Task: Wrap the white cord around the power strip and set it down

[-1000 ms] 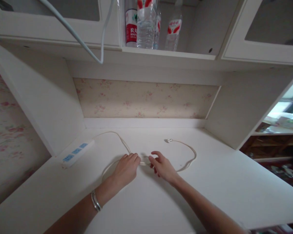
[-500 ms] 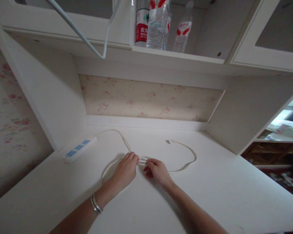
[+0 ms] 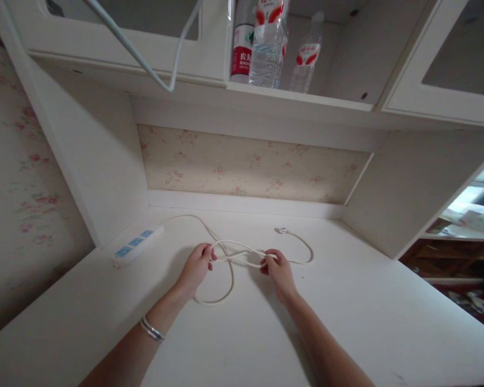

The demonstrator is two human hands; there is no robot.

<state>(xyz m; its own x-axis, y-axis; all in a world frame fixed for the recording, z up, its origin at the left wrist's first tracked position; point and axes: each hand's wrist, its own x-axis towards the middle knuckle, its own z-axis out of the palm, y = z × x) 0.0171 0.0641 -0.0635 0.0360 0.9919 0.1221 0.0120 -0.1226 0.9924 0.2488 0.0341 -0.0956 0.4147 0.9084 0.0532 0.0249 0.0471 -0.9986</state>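
Note:
A white power strip (image 3: 139, 246) with blue socket faces lies at the left of the white desktop. Its pale power cord (image 3: 242, 242) runs to the middle, where several strands stretch between my two hands. My left hand (image 3: 198, 264) is closed on the left end of these strands, and a loose loop hangs below it on the desk. The right end of the strands is pinched in my right hand (image 3: 278, 270). Beyond that hand the cord curves back to its plug (image 3: 282, 230), which rests on the desktop.
Above the desk (image 3: 371, 322) hangs a cabinet whose open shelf (image 3: 298, 95) holds plastic bottles (image 3: 266, 59). A pale bent tube (image 3: 133, 51) crosses the upper left in front of the cabinet. Side panels (image 3: 419, 177) close in the desk at left and right.
My hands have moved apart, drawing the bunched cord out into long strands between them. The cord's loop has shifted, and the plug end's curve has pulled in a little to the left.

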